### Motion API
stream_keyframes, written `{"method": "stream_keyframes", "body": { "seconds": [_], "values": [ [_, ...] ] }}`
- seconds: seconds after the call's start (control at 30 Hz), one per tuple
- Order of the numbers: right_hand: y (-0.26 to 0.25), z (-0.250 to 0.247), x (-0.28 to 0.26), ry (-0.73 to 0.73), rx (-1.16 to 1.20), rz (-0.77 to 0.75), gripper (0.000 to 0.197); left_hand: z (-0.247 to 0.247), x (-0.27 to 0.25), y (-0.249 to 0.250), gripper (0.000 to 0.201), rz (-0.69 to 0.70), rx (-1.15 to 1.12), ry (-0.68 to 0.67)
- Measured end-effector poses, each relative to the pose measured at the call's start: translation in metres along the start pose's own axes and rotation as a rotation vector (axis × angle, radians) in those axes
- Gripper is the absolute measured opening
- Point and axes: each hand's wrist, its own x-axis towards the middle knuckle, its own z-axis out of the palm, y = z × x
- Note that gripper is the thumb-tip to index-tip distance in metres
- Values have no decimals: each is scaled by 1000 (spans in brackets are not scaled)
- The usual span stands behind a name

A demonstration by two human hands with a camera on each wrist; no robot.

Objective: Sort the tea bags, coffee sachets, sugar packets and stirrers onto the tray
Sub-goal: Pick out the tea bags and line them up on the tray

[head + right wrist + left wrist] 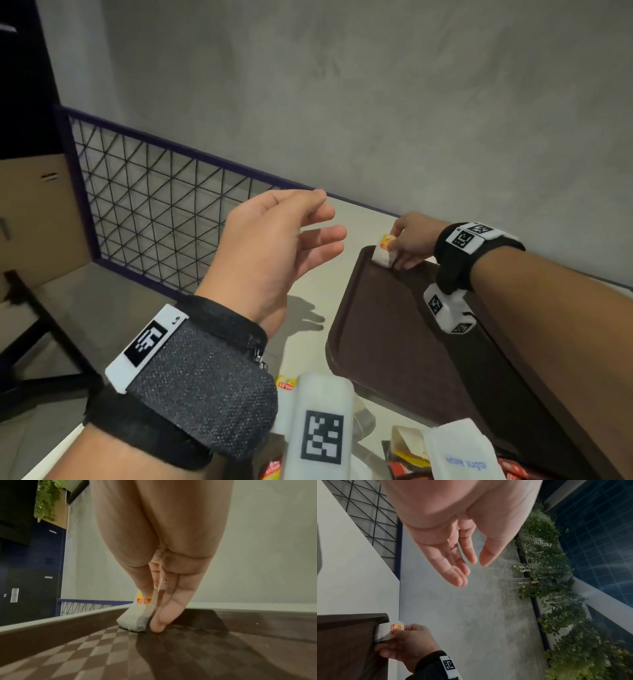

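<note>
My right hand (406, 245) pinches white tea bags (383, 253) with a yellow-red tag at the far left corner of the dark brown tray (387, 318). In the right wrist view the tea bags (137, 618) rest on the tray's checkered floor (154, 655) against its rim, thumb on the tag, fingertips (158, 626) touching the floor. The left wrist view shows the same tea bags (385, 631) in the right hand (406, 642). My left hand (284, 240) hovers over the white table, empty, fingers (453, 566) relaxed and spread.
Loose sachets lie at the near edge: a white sugar packet (459, 452), red coffee sachets (407, 469) and a yellow tea tag (286, 382). A wire-mesh panel (164, 205) bounds the table on the left, a grey wall (376, 102) behind. Bare white tabletop (308, 305) lies left of the tray.
</note>
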Motion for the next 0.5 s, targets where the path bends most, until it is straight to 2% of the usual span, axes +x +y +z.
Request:
{"method": "stream_keyframes", "body": {
  "seconds": [0.2,0.27,0.37,0.5],
  "values": [
    [-6,-1,-13,57,1,-13,46,1,-1,1,7,1,40,-6],
    [-13,-5,-30,109,-90,-32,50,1,-2,3,6,5,62,4],
    [-25,-10,-68,139,-192,-114,44,5,-5,10,8,46,101,14],
    [-44,3,-146,-23,-130,-323,21,10,-21,26,5,142,164,1]
  ]
}}
